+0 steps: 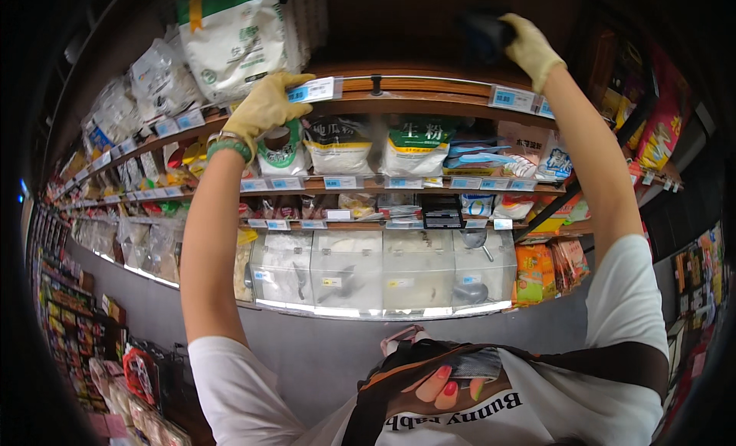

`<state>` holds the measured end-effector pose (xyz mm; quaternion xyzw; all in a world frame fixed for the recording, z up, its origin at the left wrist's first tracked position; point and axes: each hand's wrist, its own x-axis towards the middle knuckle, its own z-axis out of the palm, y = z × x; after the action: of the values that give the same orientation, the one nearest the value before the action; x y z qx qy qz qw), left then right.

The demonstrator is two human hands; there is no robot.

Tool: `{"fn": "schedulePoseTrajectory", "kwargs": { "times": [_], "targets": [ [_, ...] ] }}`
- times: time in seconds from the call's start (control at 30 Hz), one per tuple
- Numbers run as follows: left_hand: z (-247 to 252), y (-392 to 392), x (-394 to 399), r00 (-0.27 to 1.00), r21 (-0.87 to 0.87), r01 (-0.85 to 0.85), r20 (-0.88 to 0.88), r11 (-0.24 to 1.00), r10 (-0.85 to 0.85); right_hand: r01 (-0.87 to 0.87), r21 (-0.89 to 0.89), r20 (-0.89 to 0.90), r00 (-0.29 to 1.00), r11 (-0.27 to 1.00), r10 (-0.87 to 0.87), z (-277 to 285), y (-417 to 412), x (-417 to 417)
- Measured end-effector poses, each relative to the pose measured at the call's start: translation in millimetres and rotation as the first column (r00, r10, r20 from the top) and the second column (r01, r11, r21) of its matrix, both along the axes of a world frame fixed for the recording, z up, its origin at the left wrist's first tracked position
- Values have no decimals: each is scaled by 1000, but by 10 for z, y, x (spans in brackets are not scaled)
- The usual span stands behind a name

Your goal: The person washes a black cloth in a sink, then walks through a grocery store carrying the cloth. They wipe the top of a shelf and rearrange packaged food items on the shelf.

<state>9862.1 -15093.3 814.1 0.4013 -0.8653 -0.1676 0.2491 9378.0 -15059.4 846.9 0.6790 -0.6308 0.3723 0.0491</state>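
My left hand (267, 108), in a pale yellow glove, grips the front edge of the upper wooden shelf (414, 90) beside a price tag (313, 90). Its fingers lie above the edge and the thumb below. A large white and green bag of powder (236, 43) stands just behind it. My right hand (529, 52), gloved alike, reaches over the right part of that shelf. It holds a dark bluish cloth-like thing (483, 40), blurred and dim against the shelf's deep shadow.
Bags of starch (417, 147) line the shelf below, with small packets (397, 206) under them. Clear bulk bins (348, 273) with scoops stand lower down. Orange packets (535, 270) hang at right. A slanted black bar (540, 216) crosses near the right shelf ends. Stocked racks (75, 325) stand at left.
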Motion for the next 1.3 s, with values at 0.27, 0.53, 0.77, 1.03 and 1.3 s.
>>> {"fn": "schedulePoseTrajectory", "kwargs": {
  "times": [0.27,0.53,0.77,1.03,1.3],
  "targets": [
    [443,42,50,965,-153,-46,250,987,84,-420,-245,893,254,874,372,48,1299,1013],
    [549,-174,9,970,-37,-91,222,995,97,-406,-456,25,884,792,468,-639,980,2127],
    [644,-158,-135,964,-66,-50,258,997,66,-219,-318,-318,941,923,114,-1086,35,3212],
    [536,-321,44,977,-110,-27,207,994,50,-130,-186,-468,883,974,29,-1011,-264,3636],
    [554,-212,80,967,-90,-68,241,994,88,25,-25,-727,685,999,-35,-647,373,3033]
  ]
}}
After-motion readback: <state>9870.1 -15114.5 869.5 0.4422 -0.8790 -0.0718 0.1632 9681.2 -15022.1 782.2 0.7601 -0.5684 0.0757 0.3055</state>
